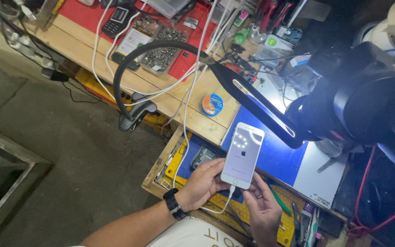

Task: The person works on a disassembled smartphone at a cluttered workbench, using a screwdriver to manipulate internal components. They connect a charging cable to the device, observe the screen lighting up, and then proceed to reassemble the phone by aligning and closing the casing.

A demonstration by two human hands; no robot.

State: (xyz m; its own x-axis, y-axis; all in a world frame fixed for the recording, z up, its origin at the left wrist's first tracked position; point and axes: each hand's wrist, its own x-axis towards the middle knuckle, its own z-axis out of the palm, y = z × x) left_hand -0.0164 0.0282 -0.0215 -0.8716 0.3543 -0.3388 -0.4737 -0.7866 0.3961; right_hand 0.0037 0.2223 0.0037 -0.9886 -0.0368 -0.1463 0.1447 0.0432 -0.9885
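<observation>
A white smartphone with a lit white screen is held up over the open drawer. My left hand, with a black watch on the wrist, grips its left side and bottom edge. My right hand touches the phone's lower right corner from below. A white cable is plugged into the phone's bottom and loops down between both hands. Below the phone lies an opened phone body in the drawer.
A black gooseneck lamp clamped to the wooden bench arches over a blue mat. A black microscope head looms at right. A solder spool, a screw box, white cables and tools lie around.
</observation>
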